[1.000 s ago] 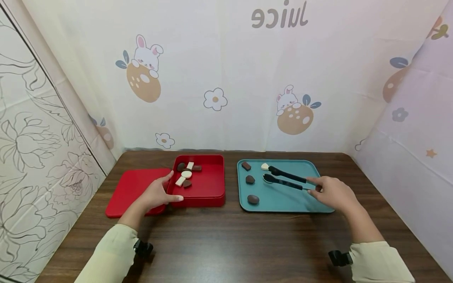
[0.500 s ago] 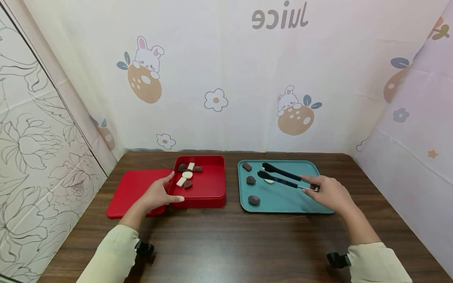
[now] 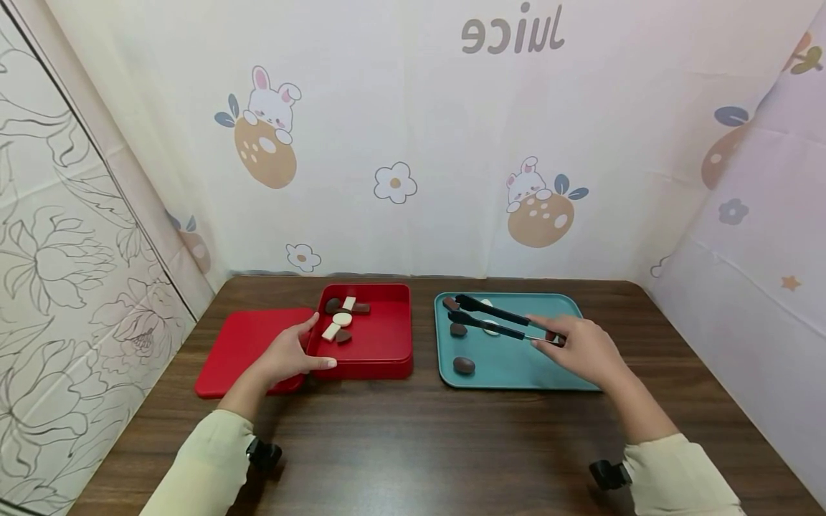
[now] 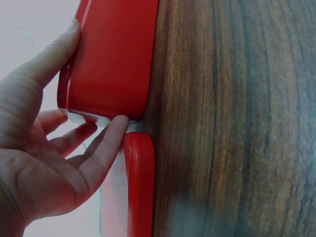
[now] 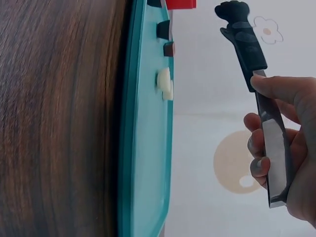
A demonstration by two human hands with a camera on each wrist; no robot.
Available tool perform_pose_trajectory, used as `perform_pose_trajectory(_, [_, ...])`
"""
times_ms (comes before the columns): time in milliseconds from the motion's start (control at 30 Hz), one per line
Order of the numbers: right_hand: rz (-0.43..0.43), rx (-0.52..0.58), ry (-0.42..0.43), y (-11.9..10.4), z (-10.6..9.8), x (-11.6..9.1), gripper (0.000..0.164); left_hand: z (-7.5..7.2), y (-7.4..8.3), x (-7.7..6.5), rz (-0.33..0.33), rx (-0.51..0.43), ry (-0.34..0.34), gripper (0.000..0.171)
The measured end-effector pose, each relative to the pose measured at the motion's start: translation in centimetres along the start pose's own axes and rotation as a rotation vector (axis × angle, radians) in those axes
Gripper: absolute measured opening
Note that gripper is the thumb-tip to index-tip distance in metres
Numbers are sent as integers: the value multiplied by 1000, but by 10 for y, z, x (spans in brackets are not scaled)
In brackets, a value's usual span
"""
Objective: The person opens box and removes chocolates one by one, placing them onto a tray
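Note:
My left hand (image 3: 290, 352) holds the near left corner of an open red box (image 3: 379, 368), thumb at the front rim and fingers along the side. In the left wrist view the fingertips touch the box wall (image 4: 111, 59). My right hand (image 3: 584, 347) grips metal tongs with black tips (image 3: 493, 318) over a teal tray (image 3: 535, 369). The tong arms stand apart, nothing seen between them. Their tips overlap a brown square chocolate (image 3: 450, 304) from above. On the tray also lie a dark faceted chocolate (image 3: 459, 330), a dark egg-shaped one (image 3: 464, 365) and two white pieces (image 5: 164, 79), partly hidden by the tongs.
Inside the box, several dark and white chocolates gather at its left, among them a round white one (image 3: 342, 319). A red lid (image 3: 239, 351) lies flat left of the box. Patterned curtains (image 3: 400, 107) close off the back and sides of the wooden table (image 3: 413, 444).
My right hand has carried the tongs up and left, from near the white pieces to above the brown chocolates. The left hand and the box have stayed in place.

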State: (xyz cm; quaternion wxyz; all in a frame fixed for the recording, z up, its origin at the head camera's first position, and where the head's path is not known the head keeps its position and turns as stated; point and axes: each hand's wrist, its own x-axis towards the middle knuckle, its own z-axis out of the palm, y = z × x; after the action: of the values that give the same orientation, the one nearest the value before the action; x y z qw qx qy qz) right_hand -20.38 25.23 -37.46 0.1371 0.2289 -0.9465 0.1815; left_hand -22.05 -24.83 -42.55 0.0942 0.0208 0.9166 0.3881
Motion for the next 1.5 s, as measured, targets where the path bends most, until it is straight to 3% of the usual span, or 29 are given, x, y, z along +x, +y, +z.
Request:
perform_pose_trajectory(267, [-66, -5, 21, -12, 2, 9, 42, 0, 0, 0, 9, -4, 2, 114])
perform_pose_trajectory(1000, [-147, -47, -89, -48, -5, 45, 46, -1, 1, 0, 12, 7, 0, 113])
perform_pose_trajectory(1500, [-229, -82, -146, -76, 12, 72, 44, -1, 0, 1, 6, 8, -3, 113])
